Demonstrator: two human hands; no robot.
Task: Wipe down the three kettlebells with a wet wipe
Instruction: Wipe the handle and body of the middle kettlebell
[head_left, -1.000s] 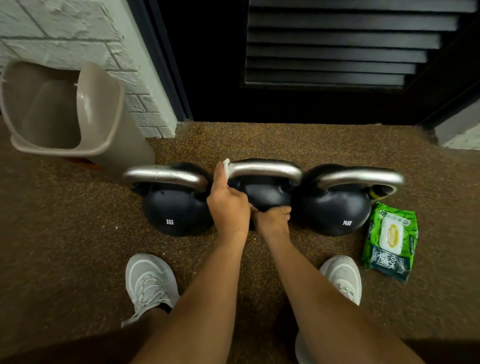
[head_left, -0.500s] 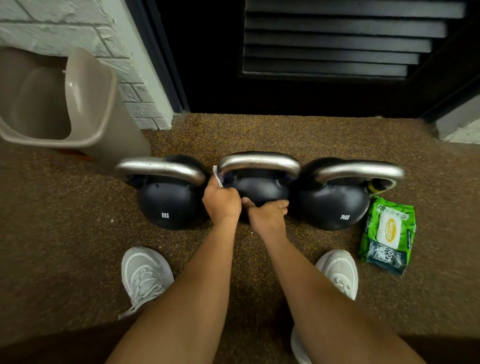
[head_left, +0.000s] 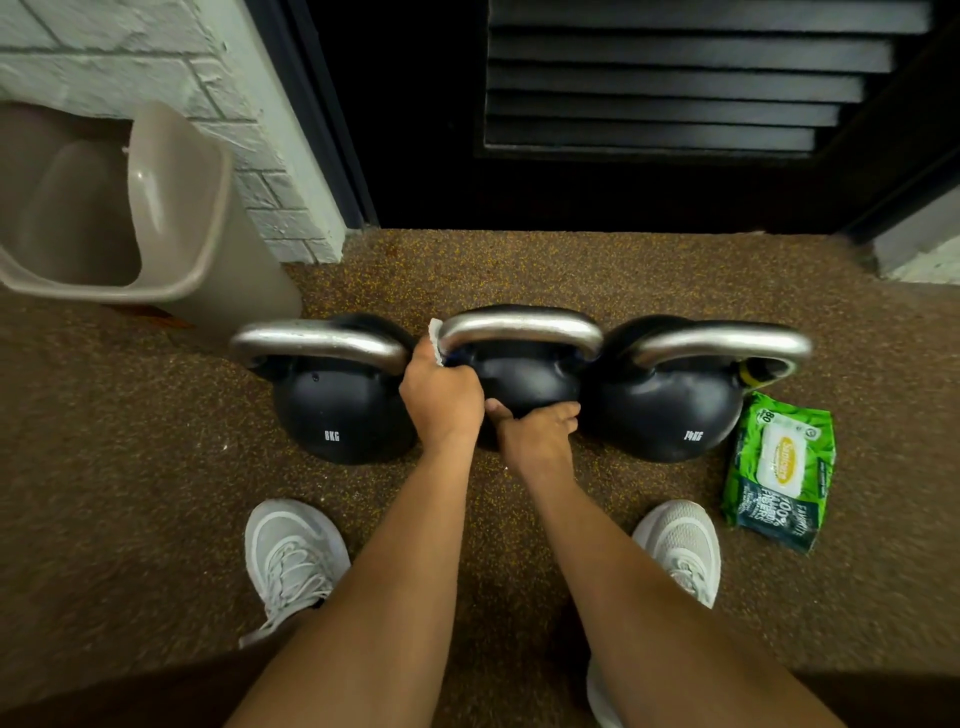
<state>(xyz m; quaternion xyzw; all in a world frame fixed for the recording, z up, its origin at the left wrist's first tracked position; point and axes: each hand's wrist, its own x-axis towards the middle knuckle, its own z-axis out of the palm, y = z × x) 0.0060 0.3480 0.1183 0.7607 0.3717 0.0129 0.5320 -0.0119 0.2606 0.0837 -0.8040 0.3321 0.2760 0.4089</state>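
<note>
We stand on speckled brown rubber flooring (head_left: 519, 260) before a dark louvred door (head_left: 675, 78); a beige bin (head_left: 208, 218) sits far left. Three kettlebells stand in a row, touching. Our left hand (head_left: 441, 400) grips a white wet wipe (head_left: 434, 338) against the left end of the middle kettlebell (head_left: 524, 374) handle. Our right hand (head_left: 535, 431) curls round its near body. The wipes pack (head_left: 779, 467) lies right.

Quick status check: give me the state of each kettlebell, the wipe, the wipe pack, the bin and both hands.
Left kettlebell: upright, untouched.
Middle kettlebell: upright, both hands on it.
Right kettlebell: upright, untouched.
Wet wipe: bunched in the left hand, at the handle's left base.
Left hand: grips the wipe.
Right hand: fingers curled against the middle kettlebell's body.
Wipe pack: flat on floor, flap closed.
Bin: open, lidless.
</note>
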